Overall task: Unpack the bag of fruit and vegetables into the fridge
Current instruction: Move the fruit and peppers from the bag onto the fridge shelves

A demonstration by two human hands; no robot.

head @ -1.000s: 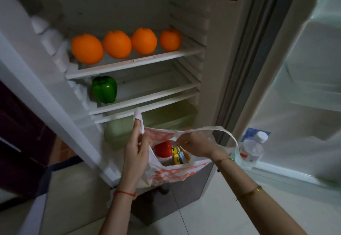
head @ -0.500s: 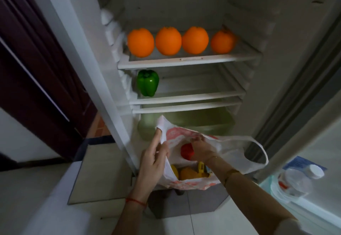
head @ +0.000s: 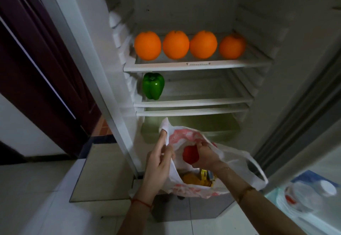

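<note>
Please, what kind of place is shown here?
Probably a home kitchen: an open fridge with oranges on its shelf, a tiled floor, and a dark wooden door beside it.

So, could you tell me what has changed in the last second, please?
The right hand went into the bag, took hold of the red fruit and is lifting it out. The left hand still pinches the bag's handle. The four oranges and green pepper stayed put.
</note>
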